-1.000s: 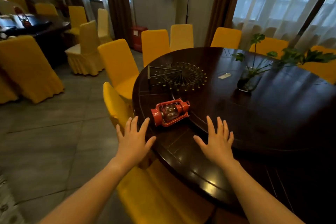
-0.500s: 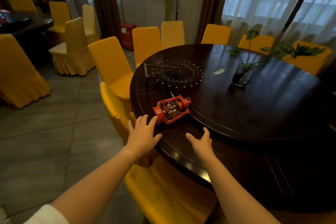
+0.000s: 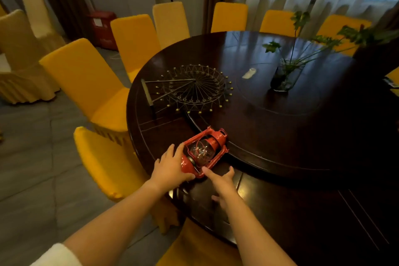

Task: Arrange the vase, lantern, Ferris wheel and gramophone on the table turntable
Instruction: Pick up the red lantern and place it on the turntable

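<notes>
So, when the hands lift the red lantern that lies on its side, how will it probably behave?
The lantern likely needs gentle handling: its middle looks like clear glass. Lying on its side with a rounded body, it may roll if pushed. The thin red frame suggests it is fairly light, so the left hand could probably tip it upright.

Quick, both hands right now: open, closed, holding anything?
Left hand: open, palm and fingers against the base end of the red lantern, not clearly gripping.
Right hand: open, one fingertip touching the lantern's near edge, holding nothing.
</notes>
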The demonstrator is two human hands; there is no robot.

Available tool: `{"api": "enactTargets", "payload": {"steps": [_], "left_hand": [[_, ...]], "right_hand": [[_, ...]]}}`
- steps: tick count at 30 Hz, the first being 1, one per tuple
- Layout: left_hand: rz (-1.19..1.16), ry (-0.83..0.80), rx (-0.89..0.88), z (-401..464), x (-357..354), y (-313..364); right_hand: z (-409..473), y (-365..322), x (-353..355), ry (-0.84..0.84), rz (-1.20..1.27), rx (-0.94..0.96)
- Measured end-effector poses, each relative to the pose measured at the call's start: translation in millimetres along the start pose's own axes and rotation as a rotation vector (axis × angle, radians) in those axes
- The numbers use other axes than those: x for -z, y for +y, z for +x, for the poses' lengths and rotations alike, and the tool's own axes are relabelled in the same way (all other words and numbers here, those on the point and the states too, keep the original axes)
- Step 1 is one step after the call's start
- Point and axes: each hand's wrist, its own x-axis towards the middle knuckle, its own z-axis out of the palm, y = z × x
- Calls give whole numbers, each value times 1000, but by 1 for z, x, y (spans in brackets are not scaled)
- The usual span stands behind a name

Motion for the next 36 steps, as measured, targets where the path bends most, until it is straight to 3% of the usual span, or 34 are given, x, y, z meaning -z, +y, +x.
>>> {"api": "enactTargets", "payload": {"steps": [8,14,20,30,36], "left_hand": [[-115,-244,-170,81,17,-36],[-328,-491,-141,129,9,-53],[-389,-630,-205,152,-9,-77],[-495,-721,-357,161,-7,-94],[-515,-664,-539,169,30,-52]], "right_hand": [[43,-1,-42,53,118,-39],[68,-1,-78,111,180,-14],[78,-1,-100,304,154,94],[69,10,-123,465,248,231],[47,-27,-109,642,230,420]]}}
